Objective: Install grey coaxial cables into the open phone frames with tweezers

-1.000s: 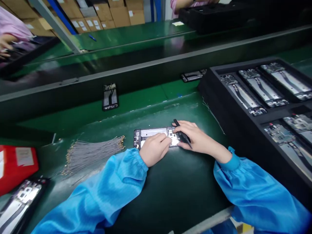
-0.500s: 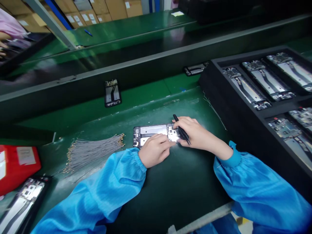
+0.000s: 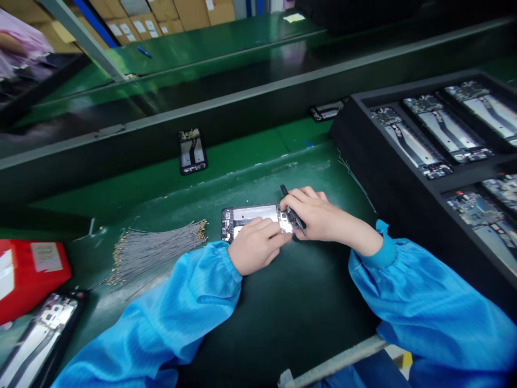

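Observation:
An opened phone (image 3: 258,212) lies crosswise on the green bench, its bare circuit board at the right end. My left hand (image 3: 256,246) rests over its lower edge, fingers curled and holding it, with the index fingertip on the board. At the board end is my right hand (image 3: 313,214), thumb and fingertips close to the board's edge. A slim black tool (image 3: 294,209), which looks like tweezers, is held in that hand, slanting down to the right. What the right fingertips touch is too small to make out. Left of the phone lies a bundle of thin grey cables (image 3: 159,249) with gold ends.
A black foam tray (image 3: 440,186) holding several opened phones stands at the right. More opened phones (image 3: 193,152) lie by the back ledge. At the left are a red bin (image 3: 44,277) and another opened phone (image 3: 44,328). A person's pink sleeve (image 3: 28,35) shows at top left.
My right hand has shifted slightly up and left, and the black tool has tilted with it. The left hand stays on the phone. The view has moved a little.

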Available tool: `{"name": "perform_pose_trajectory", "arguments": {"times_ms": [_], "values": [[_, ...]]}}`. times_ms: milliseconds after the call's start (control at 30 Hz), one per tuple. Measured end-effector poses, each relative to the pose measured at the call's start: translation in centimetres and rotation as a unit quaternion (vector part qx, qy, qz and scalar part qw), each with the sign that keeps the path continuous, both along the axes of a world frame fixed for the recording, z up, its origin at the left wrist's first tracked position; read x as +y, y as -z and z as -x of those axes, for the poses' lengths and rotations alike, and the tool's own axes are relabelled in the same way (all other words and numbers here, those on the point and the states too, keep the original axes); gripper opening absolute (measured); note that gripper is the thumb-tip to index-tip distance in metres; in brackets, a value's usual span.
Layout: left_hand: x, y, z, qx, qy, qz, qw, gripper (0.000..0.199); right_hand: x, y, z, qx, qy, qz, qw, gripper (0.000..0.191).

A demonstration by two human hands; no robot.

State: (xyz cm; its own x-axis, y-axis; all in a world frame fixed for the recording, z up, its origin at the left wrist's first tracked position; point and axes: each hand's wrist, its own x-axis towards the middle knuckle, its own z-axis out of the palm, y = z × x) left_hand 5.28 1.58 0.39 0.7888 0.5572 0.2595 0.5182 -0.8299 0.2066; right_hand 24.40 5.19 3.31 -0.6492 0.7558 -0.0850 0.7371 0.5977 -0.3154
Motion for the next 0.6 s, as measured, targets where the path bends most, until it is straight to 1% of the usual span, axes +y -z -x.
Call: {"name": "perform_pose_trajectory", "arguments": {"times_ms": [200,467,600], "values": [[0.8,0.0,2.2,-0.058,0.019,0.073,0.995,0.030,0.1,0.1,-0.7,0.036,-0.008,0.027,0.999,0.039],[0.7,0.3,2.0,-0.053,0.005,0.054,0.997,0.032,0.3,0.1,-0.6,0.028,-0.006,0.019,0.999,0.036],[0.6,0.3,2.0,-0.044,0.013,0.045,0.998,0.033,0.3,0.2,-0.5,0.016,-0.004,0.012,1.000,0.035]]}}
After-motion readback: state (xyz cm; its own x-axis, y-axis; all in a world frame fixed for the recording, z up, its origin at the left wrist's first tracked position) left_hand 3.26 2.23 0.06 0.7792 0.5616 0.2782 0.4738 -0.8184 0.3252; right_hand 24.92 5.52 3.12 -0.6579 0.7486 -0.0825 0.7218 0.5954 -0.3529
